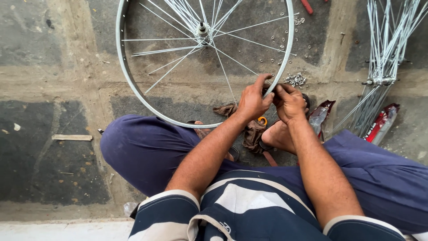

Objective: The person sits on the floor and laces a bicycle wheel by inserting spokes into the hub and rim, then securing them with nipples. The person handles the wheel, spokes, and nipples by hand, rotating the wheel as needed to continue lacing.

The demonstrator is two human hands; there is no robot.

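A silver bicycle wheel rim (122, 71) with thin spokes and a central hub (203, 31) lies on the stone floor in front of my crossed legs. My left hand (253, 99) pinches the near right part of the rim, fingers closed on it where a spoke meets the rim. Right beside it, my right hand (290, 102) is closed around a small dark tool pressed against the same spot. The two hands touch each other.
A pile of small metal nipples (295, 80) lies by the rim, more scattered inside the wheel. A loose hub with a bundle of spokes (382, 58) stands at the right. Plastic packets (381, 121), a brown rag (253, 134) and a wooden strip (71, 137) lie nearby.
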